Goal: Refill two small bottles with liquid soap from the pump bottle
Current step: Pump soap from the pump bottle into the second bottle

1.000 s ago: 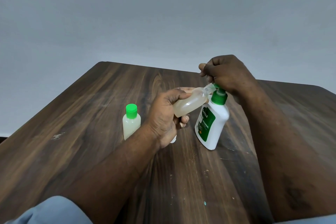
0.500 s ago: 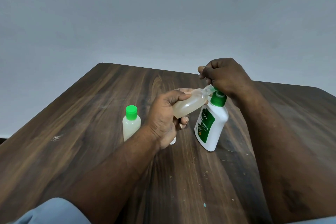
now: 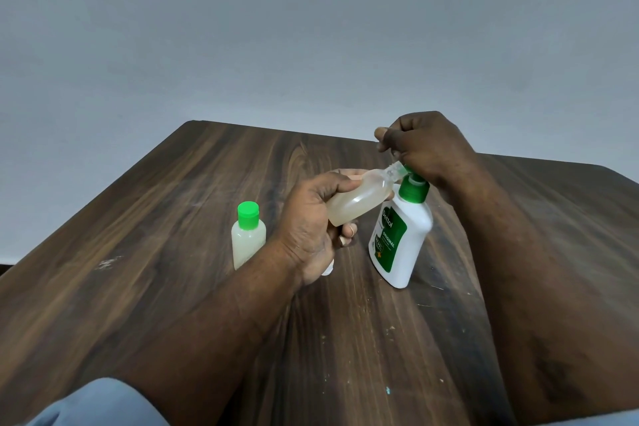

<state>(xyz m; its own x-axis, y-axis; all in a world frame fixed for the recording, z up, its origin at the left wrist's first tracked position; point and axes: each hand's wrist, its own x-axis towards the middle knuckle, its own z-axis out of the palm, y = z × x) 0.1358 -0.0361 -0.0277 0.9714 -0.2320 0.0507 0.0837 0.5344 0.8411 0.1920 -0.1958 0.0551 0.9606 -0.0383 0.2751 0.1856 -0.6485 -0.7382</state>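
We see the left grip (image 3: 311,223) closed around a small clear plastic bottle (image 3: 359,199) that has pale liquid inside and no cap. It holds this bottle above the desk, tilted, with the open neck pointing up and to the right, at the pump's nozzle; we cannot tell if they touch. The right grip (image 3: 428,145) is curled over the green pump head of a white plastic pump bottle (image 3: 403,245) with a green label. The pump bottle stands on the dark wooden desk (image 3: 166,218), leaning a little, just right of the left grip. A second small bottle (image 3: 249,240), with a green cap and pale liquid, stands upright to the left of the left wrist. A light blue sleeve (image 3: 96,406) shows in the near left corner.
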